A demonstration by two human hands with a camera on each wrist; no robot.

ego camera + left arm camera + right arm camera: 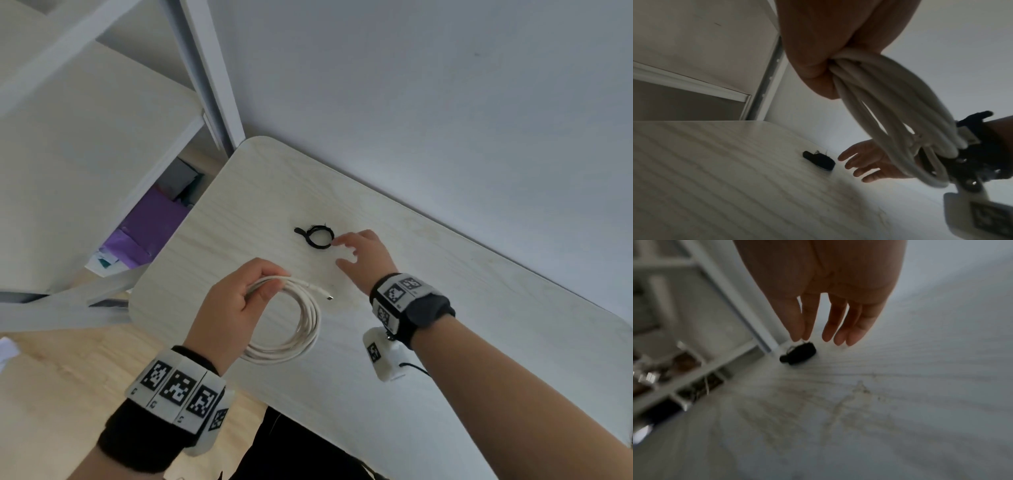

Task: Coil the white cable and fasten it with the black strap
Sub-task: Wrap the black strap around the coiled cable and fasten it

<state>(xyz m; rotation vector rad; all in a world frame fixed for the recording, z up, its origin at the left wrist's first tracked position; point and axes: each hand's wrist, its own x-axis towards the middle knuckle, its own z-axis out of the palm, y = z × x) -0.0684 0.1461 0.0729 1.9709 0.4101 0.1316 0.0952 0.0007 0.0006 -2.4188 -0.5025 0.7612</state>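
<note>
My left hand (pixel 239 294) grips the white cable (pixel 301 325), which hangs from it in several round loops above the pale wooden table (pixel 479 308). One plug end sticks out to the right of the fingers. In the left wrist view the white cable (pixel 890 116) bunches out of the closed fist. The black strap (pixel 317 235) lies curled in a ring on the table, farther back. My right hand (pixel 359 253) hovers just right of it with straight, spread fingers, their tips almost at the black strap (pixel 798 353). From the left wrist, the black strap (pixel 819 160) lies left of those fingers.
A white wall (pixel 445 85) runs along the table's far edge. A white shelf frame (pixel 205 75) stands at the back left, with purple items (pixel 150 226) low beside the table. Wooden floor (pixel 68 370) shows at the lower left.
</note>
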